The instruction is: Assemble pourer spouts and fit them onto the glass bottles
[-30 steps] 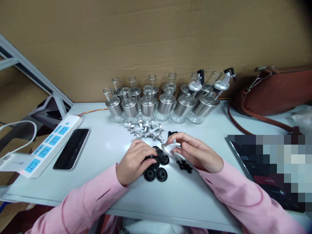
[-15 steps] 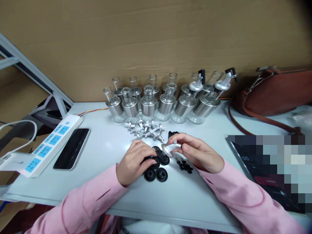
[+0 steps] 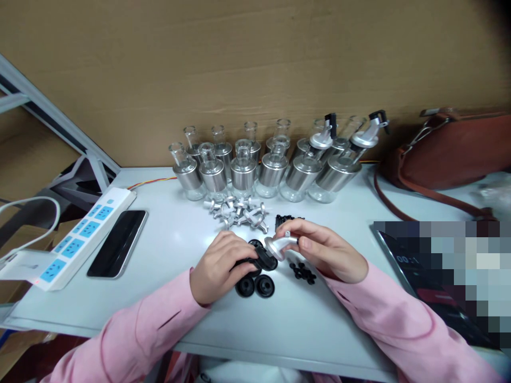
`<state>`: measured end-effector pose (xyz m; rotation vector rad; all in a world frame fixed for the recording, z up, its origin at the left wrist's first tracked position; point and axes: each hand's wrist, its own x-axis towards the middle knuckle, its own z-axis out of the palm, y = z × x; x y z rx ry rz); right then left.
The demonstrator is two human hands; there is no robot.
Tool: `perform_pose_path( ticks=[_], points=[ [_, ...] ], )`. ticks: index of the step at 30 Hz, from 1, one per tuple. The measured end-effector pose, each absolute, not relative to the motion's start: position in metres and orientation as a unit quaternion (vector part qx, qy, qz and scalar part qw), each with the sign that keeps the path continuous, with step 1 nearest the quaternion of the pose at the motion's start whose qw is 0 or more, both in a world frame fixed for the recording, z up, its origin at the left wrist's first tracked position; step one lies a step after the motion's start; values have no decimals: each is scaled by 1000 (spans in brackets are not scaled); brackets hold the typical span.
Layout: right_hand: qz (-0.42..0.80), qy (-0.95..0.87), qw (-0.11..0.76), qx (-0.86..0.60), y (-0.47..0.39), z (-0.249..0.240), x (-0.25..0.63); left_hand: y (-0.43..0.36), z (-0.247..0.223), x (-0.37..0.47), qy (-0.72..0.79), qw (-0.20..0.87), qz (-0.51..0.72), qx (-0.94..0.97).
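Note:
My left hand [image 3: 223, 260] pinches a black round stopper [image 3: 265, 259] between thumb and fingers, low over a cluster of loose black stoppers [image 3: 265, 286]. My right hand [image 3: 329, 250] grips a silver pourer spout [image 3: 279, 245] by its narrow end. The spout's wide flange faces left, right beside the held stopper; I cannot tell whether the two touch. Just behind my hands lies a heap of silver spouts [image 3: 239, 211]. Small black plugs [image 3: 302, 272] lie below my right hand, and a pile of small black parts [image 3: 284, 219] is partly hidden behind it.
Glass bottles with metal bands [image 3: 243, 173] stand in two rows at the back; two on the right carry silver pourers [image 3: 365, 139]. Left are a phone [image 3: 117, 243] and a power strip [image 3: 90, 234]. At right lie a brown bag [image 3: 459, 151] and a dark tablet-like screen [image 3: 419, 282].
The stopper in my left hand has tilted slightly. The spout in my right hand has turned a little. Both hands stay nearly in place.

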<state>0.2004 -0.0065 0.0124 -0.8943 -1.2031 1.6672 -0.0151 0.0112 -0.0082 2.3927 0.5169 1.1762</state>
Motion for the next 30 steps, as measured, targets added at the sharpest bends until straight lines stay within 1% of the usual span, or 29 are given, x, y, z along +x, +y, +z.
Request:
perform_pose_path(
  ticks=[6,14,30],
  points=[
    [669,-488,431,-359,-7,13,201,9,-10,-15,172,223,429,858],
    [659,-484,432,-380,-7,14,200,9,-9,-16,162,207,436,860],
    [675,-480,427,-362,-5,10,201,9,-7,-15,185,210,404,871]
  ],
)
